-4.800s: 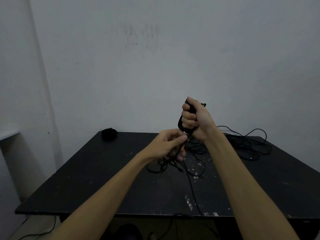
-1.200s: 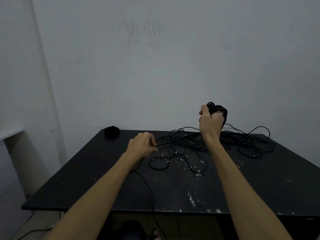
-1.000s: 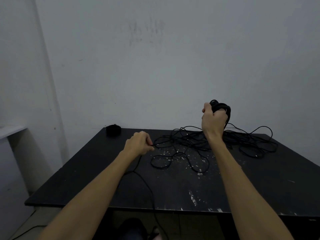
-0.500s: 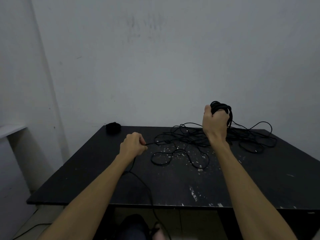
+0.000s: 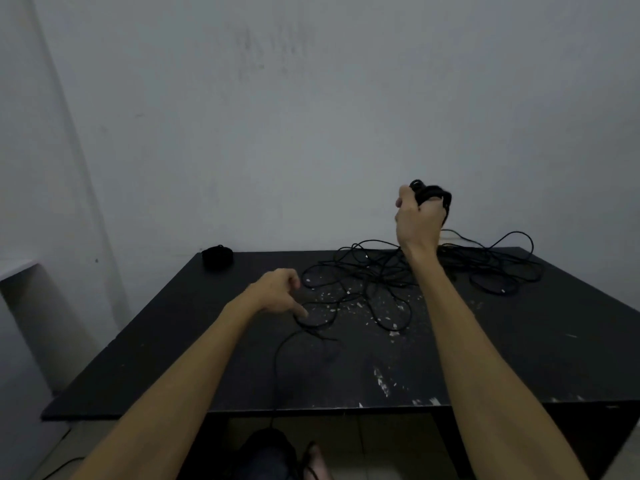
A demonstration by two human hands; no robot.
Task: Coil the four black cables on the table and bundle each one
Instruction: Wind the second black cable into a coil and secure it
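Cable coil (image 5: 431, 194) in raised right hand (image 5: 417, 221)

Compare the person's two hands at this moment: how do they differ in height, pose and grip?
The right hand is raised above the table, fisted around a cable coil; the left hand is low over the tabletop, fingers loosely spread, gripping nothing visible. Both are bare.

Both forearms run bare from the bottom edge up to the wrists, no sleeves, no watch, no bands or rings showing on either. The left hand (image 5: 277, 292) and the right hand (image 5: 417, 221) are ungloved. Down below the table edge there's dark clothing over the lap (image 5: 266, 452), too dim to make out further.
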